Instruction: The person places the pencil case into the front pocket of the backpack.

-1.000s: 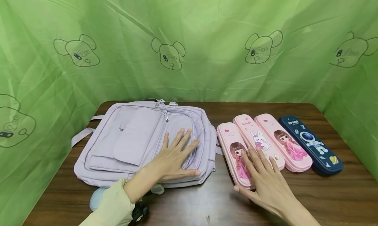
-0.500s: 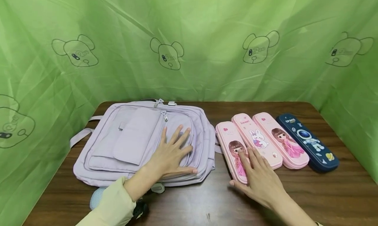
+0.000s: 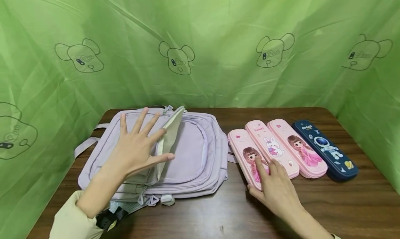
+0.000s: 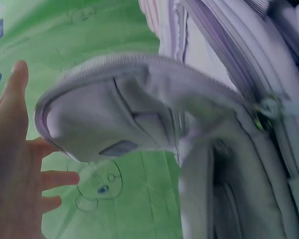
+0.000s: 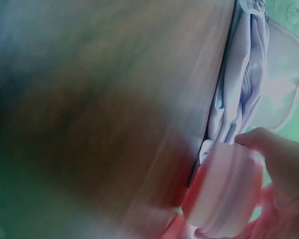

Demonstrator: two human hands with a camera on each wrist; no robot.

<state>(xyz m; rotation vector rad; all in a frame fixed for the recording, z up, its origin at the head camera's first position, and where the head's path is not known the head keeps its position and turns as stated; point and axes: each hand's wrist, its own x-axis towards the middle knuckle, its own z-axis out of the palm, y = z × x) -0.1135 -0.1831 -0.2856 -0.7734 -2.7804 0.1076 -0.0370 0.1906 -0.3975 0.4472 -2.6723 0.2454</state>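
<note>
A lilac backpack (image 3: 215, 162) lies on the table, its front flap (image 3: 172, 135) raised and its pale lining showing. My left hand (image 3: 135, 152) is spread wide against the outer side of that flap; in the left wrist view the hand (image 4: 15, 164) has its fingers beside the flap (image 4: 99, 114). On the leftmost pink pencil case (image 3: 242, 142), printed with a girl, my right hand (image 3: 278, 187) rests over the near end. The right wrist view shows the thumb and fingers of that hand (image 5: 284, 179) around the end of the case (image 5: 224, 189).
Right of that case lie a pink rabbit case (image 3: 259, 131), another pink girl case (image 3: 284, 131) and a dark blue space case (image 3: 322, 142). Backpack straps (image 3: 85, 145) stick out at left. Green cloth (image 3: 200, 83) hangs behind the brown table (image 3: 200, 218).
My left hand has moved left from the bag's front, and the flap has swung up from the bag. My right hand has shifted slightly, its fingers now more bent over the case's near end.
</note>
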